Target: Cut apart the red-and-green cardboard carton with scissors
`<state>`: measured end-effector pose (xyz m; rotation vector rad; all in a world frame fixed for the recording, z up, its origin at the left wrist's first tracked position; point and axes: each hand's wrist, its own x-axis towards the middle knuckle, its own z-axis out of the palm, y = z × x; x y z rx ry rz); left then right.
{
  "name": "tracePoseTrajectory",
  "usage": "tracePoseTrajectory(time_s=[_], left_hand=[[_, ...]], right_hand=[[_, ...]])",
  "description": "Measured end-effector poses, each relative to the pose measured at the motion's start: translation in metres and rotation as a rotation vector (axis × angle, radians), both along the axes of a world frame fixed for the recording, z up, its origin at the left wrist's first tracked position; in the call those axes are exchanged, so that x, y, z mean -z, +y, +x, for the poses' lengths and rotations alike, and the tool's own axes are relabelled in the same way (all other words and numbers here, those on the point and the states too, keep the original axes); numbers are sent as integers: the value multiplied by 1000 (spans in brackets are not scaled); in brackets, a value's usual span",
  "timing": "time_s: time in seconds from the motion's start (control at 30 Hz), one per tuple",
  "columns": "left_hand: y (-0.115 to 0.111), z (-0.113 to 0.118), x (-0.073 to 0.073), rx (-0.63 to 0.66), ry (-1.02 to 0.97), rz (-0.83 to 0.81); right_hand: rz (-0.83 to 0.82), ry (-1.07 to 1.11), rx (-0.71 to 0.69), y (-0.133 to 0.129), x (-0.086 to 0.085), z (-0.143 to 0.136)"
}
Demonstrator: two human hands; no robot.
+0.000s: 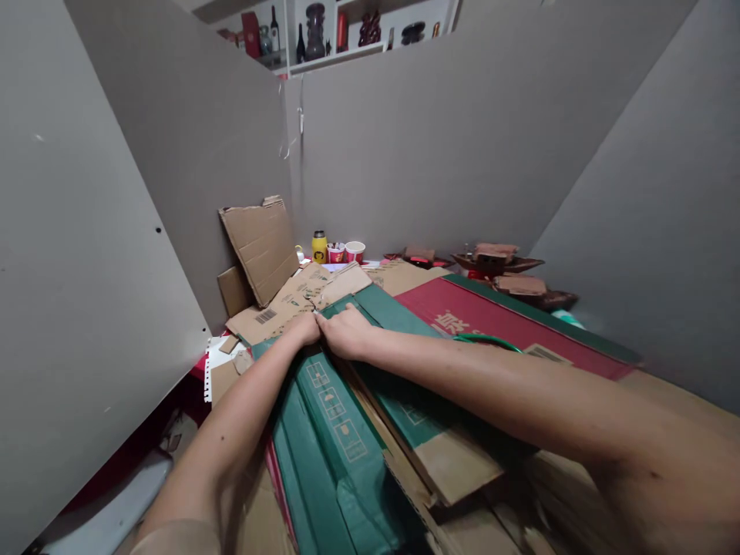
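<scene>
Two hands gripping a flattened green carton at its far edge.
Left hand [305, 330] and right hand [347, 333] are clenched on the green carton [329, 432]; a firmer pull seems needed next.

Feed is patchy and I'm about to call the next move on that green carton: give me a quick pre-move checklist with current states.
1. Both hands on the green carton: ok, left hand and right hand meet at its far edge.
2. Grip firm: cannot tell, fingers hidden.
3. Carton flattened: ok.
4. Red carton apart from hands: ok.
5. Cups and yellow bottle clear of the hands: ok, by the back wall.
6. Loose brown cardboard beside hands: not ok, touching.
</scene>
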<state>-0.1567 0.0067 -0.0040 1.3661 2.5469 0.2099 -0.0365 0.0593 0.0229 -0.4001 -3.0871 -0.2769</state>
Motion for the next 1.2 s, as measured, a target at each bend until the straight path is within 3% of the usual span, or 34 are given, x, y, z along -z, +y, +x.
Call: tracePoseTrajectory(time_s=[0.17, 0.43, 0.57, 0.67, 0.83, 1.0, 1.2], left_hand=[[4, 2, -1, -46, -15, 19], [-8, 2, 0, -34, 31, 121], [-11, 2, 6, -53, 32, 138], [-10, 3, 10, -63, 14, 137], [-11, 4, 11, -68, -1, 138], [-10, 4, 10, -104, 0, 110], [-7, 4, 8, -79, 25, 115]], right_hand=[[-38, 38, 120, -2, 11, -1], [-76, 122, 229, 26, 25, 15], [-72, 142, 190, 27, 27, 20], [-49, 184, 85, 21, 24, 18], [-40, 175, -125, 19, 16, -9], [-81, 37, -142, 36, 17, -37], [-114, 101, -107, 53, 27, -27]])
